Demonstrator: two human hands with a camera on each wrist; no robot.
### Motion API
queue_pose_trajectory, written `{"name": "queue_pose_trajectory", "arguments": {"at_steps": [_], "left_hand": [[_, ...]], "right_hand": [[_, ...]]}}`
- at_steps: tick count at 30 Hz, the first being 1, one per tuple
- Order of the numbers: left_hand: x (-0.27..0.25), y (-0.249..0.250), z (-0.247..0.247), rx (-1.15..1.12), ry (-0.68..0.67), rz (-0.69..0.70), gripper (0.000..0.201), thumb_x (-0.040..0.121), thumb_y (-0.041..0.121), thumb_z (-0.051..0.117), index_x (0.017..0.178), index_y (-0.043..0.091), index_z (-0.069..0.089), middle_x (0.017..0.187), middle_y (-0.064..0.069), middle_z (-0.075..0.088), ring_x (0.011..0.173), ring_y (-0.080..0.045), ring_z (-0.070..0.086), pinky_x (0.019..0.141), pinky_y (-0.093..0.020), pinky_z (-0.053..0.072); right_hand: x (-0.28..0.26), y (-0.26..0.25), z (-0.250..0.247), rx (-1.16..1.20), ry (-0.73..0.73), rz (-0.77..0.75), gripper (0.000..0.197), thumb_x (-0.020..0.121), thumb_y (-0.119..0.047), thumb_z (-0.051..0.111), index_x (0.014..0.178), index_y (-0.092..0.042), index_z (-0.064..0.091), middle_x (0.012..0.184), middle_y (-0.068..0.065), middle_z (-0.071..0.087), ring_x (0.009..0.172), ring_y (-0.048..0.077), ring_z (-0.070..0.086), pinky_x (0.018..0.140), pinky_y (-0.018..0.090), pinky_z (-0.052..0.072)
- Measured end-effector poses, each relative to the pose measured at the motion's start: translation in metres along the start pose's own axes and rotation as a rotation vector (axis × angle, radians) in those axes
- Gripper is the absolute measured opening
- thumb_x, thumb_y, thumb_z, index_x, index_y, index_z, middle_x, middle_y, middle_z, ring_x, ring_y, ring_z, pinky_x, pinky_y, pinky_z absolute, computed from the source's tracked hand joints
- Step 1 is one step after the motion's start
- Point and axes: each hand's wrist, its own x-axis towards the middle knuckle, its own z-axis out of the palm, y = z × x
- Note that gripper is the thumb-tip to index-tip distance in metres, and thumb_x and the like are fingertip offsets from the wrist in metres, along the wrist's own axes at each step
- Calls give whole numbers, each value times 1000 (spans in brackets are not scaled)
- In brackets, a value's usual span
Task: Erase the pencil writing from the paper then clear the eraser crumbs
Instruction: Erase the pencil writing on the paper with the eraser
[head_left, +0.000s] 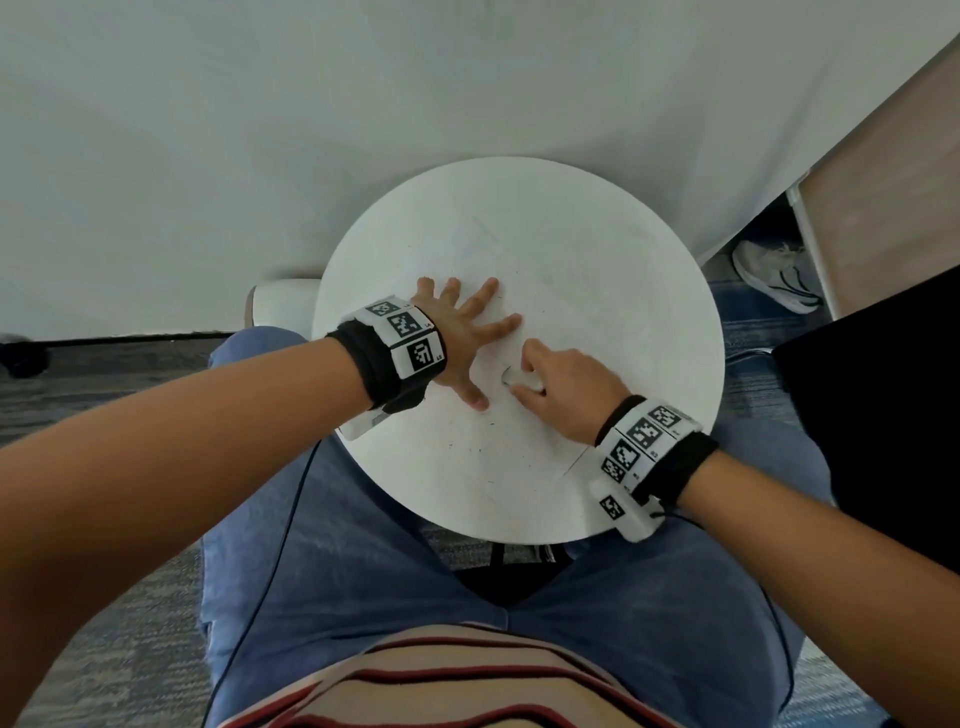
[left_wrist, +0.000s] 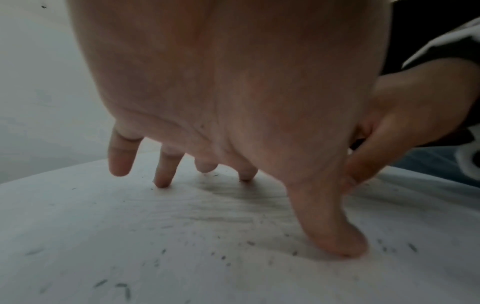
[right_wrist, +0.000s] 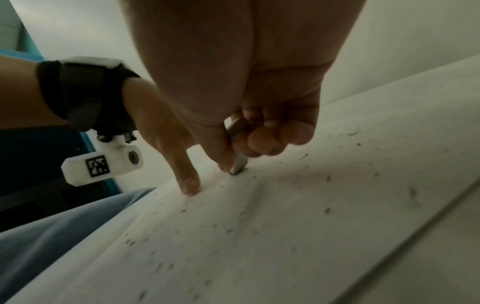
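I judge I'm mid-erasing: my left hand (head_left: 457, 332), fingers spread flat, pins the paper (head_left: 545, 291) on the counter (head_left: 675, 332) while my right hand (head_left: 566, 384) pinches the eraser (right_wrist: 237, 164) upright against it amid crumbs (right_wrist: 327, 209); next, sweep those off.

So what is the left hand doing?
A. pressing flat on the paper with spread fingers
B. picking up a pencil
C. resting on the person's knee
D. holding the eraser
A: the left hand lies spread on the paper, fingertips down, while the right hand grips the eraser beside it.
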Motion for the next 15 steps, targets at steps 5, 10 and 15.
{"name": "queue_pose_trajectory", "arguments": {"at_steps": [5,10,15], "left_hand": [[1,-7,2,40,45,-32,130,63,94,57,155,45,-21,164,-11,-30,151,-42,8,117,-61,13],[1,-8,-1,-3,12,-32,134,61,94,60,155,45,-21,166,-12,-24,152,-45,1,118,-65,10],[1,-7,0,3,9,-44,133,62,93,61,155,46,-21,166,-12,-24,153,-43,0,117,-64,11]], "right_hand": [[14,23,-17,137,98,118,30,94,-47,54,97,-19,45,78,-1,56,71,22,57,62,34,49],[6,0,-5,59,-78,-41,23,95,-45,52,97,-24,42,75,-4,54,68,21,56,56,30,40],[22,17,-23,-25,14,33,31,95,-49,49,106,-20,47,81,-1,55,73,23,56,61,31,40]]}}
